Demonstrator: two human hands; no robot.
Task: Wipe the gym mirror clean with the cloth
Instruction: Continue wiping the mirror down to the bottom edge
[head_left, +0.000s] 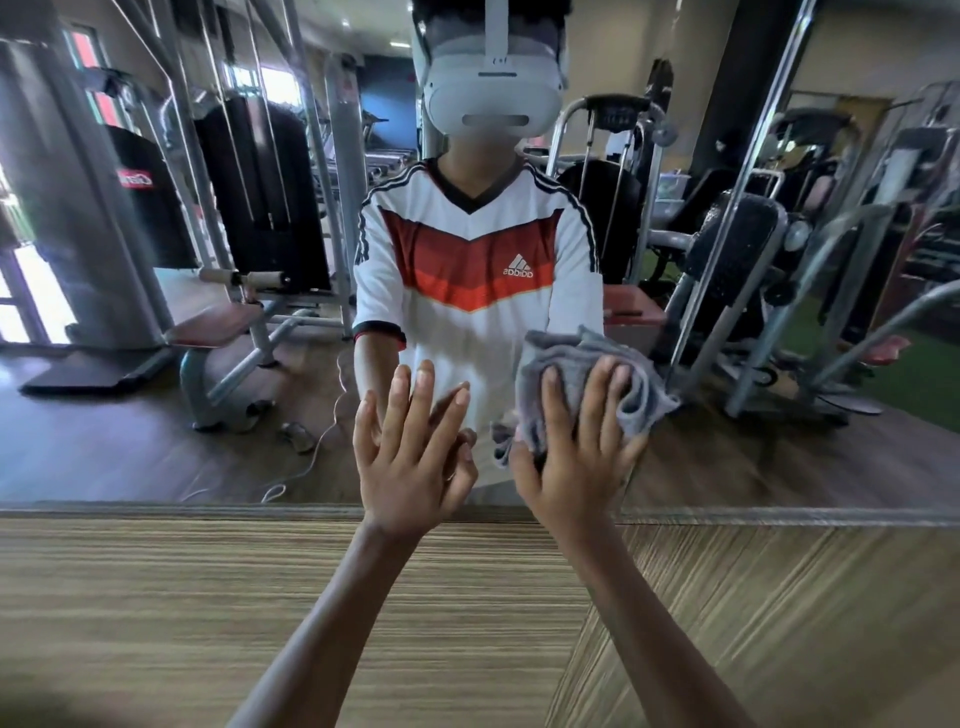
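Right hand (576, 457) flat on cloth (587, 358) against mirror (156, 441) — left hand (410, 462) splayed alongside

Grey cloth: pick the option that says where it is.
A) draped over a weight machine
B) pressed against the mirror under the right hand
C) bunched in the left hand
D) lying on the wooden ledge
B: the grey cloth is pressed against the gym mirror under the spread fingers of the right hand, while the left hand touches the glass with nothing in it.

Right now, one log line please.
left hand: flat on gym mirror | right hand: presses grey cloth on it | zone: lower edge
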